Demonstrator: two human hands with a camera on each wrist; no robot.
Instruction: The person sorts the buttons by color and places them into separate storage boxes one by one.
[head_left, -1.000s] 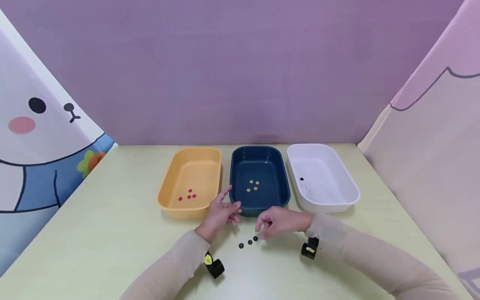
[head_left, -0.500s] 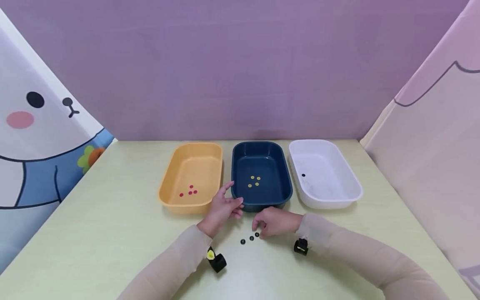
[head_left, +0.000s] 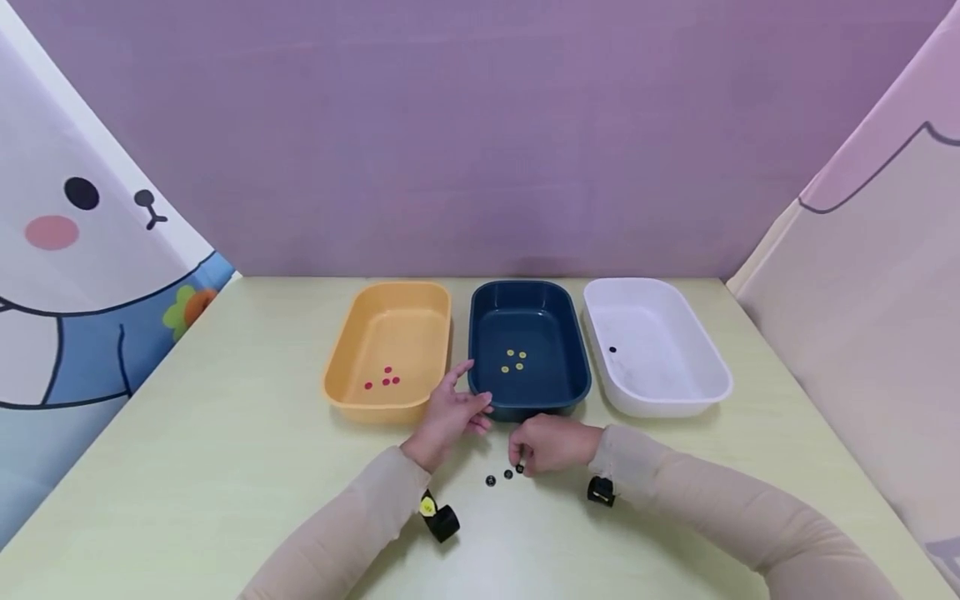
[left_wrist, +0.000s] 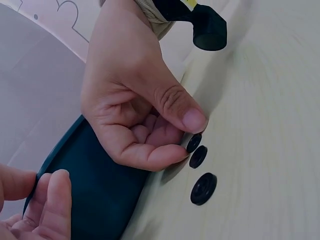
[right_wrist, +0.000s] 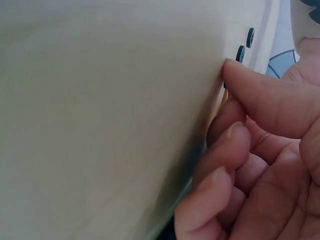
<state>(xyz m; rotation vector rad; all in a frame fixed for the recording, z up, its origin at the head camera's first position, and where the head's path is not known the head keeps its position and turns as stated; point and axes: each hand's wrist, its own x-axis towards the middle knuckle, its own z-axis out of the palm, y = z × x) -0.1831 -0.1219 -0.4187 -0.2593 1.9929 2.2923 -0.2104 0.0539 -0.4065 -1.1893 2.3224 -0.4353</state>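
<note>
Three black buttons lie in a slanting row on the table: a larger one (left_wrist: pixel 203 189), a middle one (left_wrist: pixel 198 156) and one (left_wrist: pixel 194 142) at my right fingertips. My right hand (head_left: pixel 557 440) pinches that last button between thumb and index finger at the table surface, its other fingers curled in. In the right wrist view the thumb (right_wrist: pixel 270 97) mostly covers it. My left hand (head_left: pixel 444 421) holds the near left corner of the dark blue tray (head_left: pixel 529 400), thumb on the rim, index finger stretched along the side.
Several yellow buttons (head_left: pixel 519 367) lie in the blue tray. The orange tray (head_left: pixel 386 412) at left holds several red buttons (head_left: pixel 386 382). The white tray (head_left: pixel 667 407) at right holds one black button (head_left: pixel 612 349). A purple cloth (head_left: pixel 480 150) stands behind the table.
My right hand has moved slightly left and down to the nearest black button, and its thumb and index finger have closed on it. The left hand stays at the blue tray's corner.
</note>
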